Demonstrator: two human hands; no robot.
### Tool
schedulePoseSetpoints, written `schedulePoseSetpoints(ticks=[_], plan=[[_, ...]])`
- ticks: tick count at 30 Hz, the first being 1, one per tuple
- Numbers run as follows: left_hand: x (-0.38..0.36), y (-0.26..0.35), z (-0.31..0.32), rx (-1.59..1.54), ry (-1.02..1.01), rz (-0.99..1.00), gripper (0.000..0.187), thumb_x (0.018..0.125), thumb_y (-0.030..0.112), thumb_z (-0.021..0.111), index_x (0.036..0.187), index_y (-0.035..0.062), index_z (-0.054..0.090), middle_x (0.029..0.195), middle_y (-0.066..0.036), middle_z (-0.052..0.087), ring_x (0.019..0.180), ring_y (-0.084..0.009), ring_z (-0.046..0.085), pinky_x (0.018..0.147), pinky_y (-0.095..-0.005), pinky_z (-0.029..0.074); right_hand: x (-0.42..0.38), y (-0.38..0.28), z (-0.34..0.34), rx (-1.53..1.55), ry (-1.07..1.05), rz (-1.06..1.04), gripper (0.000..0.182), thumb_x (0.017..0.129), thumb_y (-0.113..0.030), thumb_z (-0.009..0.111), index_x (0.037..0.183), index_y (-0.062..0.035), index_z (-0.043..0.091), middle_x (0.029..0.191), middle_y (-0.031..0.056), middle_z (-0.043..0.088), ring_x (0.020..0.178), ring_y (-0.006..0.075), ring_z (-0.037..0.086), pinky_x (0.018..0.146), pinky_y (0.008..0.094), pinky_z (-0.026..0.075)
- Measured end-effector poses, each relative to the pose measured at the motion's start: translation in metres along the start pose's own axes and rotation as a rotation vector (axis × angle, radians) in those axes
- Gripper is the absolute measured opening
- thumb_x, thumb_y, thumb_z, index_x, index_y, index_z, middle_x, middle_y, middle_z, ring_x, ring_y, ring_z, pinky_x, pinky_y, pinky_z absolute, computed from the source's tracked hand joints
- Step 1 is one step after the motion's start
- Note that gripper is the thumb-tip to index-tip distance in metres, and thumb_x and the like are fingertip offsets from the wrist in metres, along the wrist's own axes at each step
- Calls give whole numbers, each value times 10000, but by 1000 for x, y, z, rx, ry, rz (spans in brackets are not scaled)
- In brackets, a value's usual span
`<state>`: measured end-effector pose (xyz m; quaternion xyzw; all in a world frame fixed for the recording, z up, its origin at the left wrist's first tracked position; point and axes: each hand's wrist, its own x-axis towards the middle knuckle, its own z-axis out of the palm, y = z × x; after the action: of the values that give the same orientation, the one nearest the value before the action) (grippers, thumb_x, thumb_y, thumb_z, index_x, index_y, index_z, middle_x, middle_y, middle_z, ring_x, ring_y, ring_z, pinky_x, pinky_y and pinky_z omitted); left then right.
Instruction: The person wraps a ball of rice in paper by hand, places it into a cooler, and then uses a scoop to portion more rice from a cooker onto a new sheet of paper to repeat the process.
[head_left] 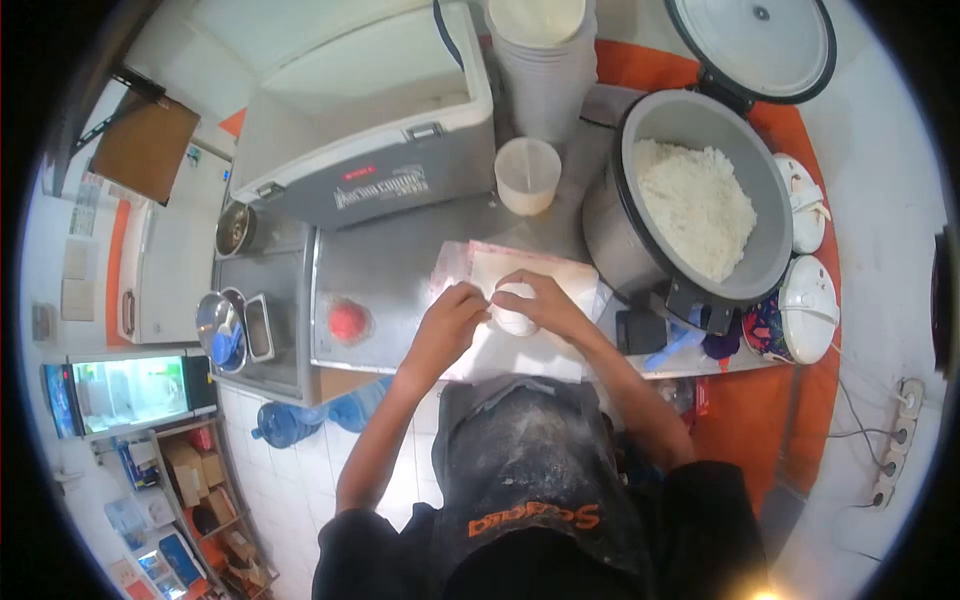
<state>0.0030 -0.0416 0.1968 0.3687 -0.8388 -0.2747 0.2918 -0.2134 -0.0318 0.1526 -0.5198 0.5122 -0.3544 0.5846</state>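
Over paper, our right hand cups a white lump; our left hand, at its nine o'clock, pinches something unclear.

I logged one white rounded item, right hand around it, left hand at its edge; one open cooler; one open cooker holding white rice.

There are two white-lidded containers, one rice cooker, one cooler box and one power strip.
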Motion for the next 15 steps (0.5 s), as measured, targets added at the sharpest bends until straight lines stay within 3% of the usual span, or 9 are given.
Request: schedulePoseSetpoints(ticks=[1, 4, 6, 9, 10, 11, 13, 14, 15], plan=[[-3, -9, -10, 7, 7, 15, 92, 866, 14, 677, 955, -4, 693, 968, -110, 665, 902, -292, 652, 786, -372, 523, 3, -5, 7, -5, 5, -16, 375, 958, -326, 731, 1168, -16, 706, 1091, 91, 724, 1022, 181, 673, 913, 296, 506], [-11, -48, -32, -587, -20, -438, 130, 936, 80, 708, 946, -47, 733, 899, -80, 727, 844, -123, 644, 781, -275, 503, 23, -17, 38, 629, -92, 168, 326, 985, -275, 704, 1199, -31, 674, 1085, 91, 709, 979, 165, 682, 853, 293, 541], [-17, -59, -36, -541, 140, -546, 132, 935, 72, 709, 977, -51, 734, 906, -74, 725, 838, -124, 635, 778, -272, 503, 45, -19, 61, 866, -109, 190, 311, 1003, -269, 692, 1211, -40, 653, 1049, 69, 700, 956, 149, 680, 824, 299, 560], [-13, -54, -40, -362, 471, -513, 151, 928, 8, 681, 1057, -31, 750, 921, -104, 735, 844, -165, 661, 798, -298, 515, 82, -27, 92, 919, 8, 166, 311, 1003, -278, 696, 1202, -42, 664, 1044, 66, 700, 940, 148, 683, 820, 299, 557], [-13, -62, -43, -205, 502, -421, 272, 922, -56, 630, 1169, -7, 734, 994, -131, 738, 889, -212, 686, 812, -324, 521, 93, -37, 101, 913, 49, 135, 318, 995, -293, 709, 1179, -35, 678, 1034, 63, 704, 923, 135, 679, 818, 294, 552], [-14, -69, -46, -202, 496, -412, 272, 922, -56, 630, 1169, -7, 734, 994, -131, 738, 889, -212, 686, 812, -324, 521, 104, -47, 109, 918, 53, 127, 318, 995, -293, 709, 1179, -35, 678, 1034, 63, 704, 923, 135, 679, 818, 294, 552], [0, -68, -67, -190, 420, -398, 446, 941, -138, 553, 1364, -13, 620, 1188, -129, 686, 1067, -175, 654, 905, -266, 501, 123, -81, 120, 683, 315, -4, 326, 974, -295, 737, 1157, -30, 689, 1017, 56, 709, 909, 118, 667, 815, 289, 546], [2, -77, -75, -373, 337, -452, 595, 951, -46, 611, 1522, -13, 447, 1396, -161, 577, 1250, -231, 595, 1046, -318, 465, 132, -101, 124, 661, 409, -37, 415, 957, -336, 744, 1197, -8, 663, 1031, 81, 691, 917, 143, 672, 800, 291, 555], [12, -79, -87, -371, 326, -445, 595, 951, -46, 611, 1522, -13, 447, 1396, -161, 577, 1250, -231, 595, 1046, -318, 465, 140, -119, 130, 668, 419, -41, 415, 957, -336, 744, 1197, -8, 663, 1031, 81, 691, 917, 143, 672, 800, 291, 555]])
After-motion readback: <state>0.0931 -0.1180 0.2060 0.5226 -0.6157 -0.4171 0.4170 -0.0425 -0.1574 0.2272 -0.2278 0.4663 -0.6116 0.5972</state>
